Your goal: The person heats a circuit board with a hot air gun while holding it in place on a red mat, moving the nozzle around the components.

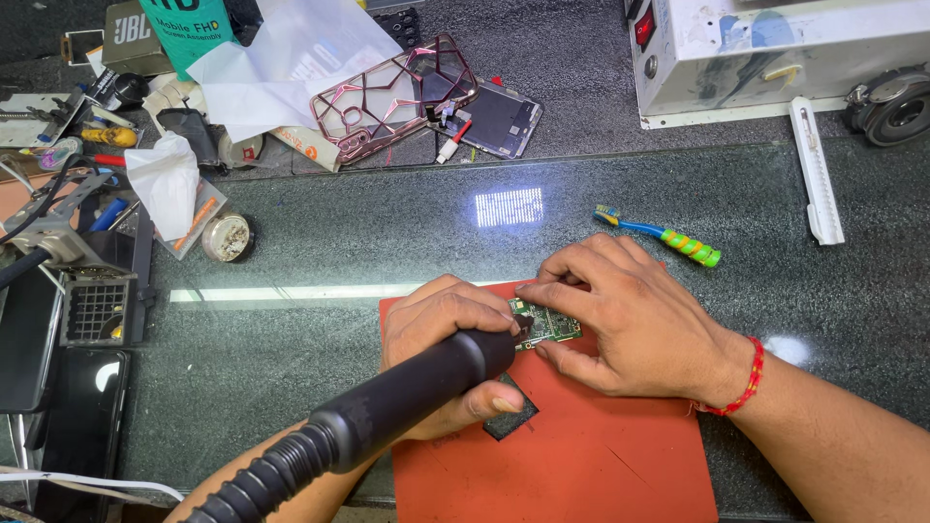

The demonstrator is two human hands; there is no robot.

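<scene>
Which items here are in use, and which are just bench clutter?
In use: left hand gripping black hot-air handle; right hand steadying green circuit board; orange mat.

Lying about: toothbrush, pink phone case, phone screen, white plastic strip, round tin.

Hot-air tool [387, 407] nozzle tip hidden behind left hand [446, 334]; circuit board [547, 324] partly covered by right hand [630, 324].

Green circuit board [545, 324], black hot-air tool [417, 392], red-orange mat [581, 455].
</scene>
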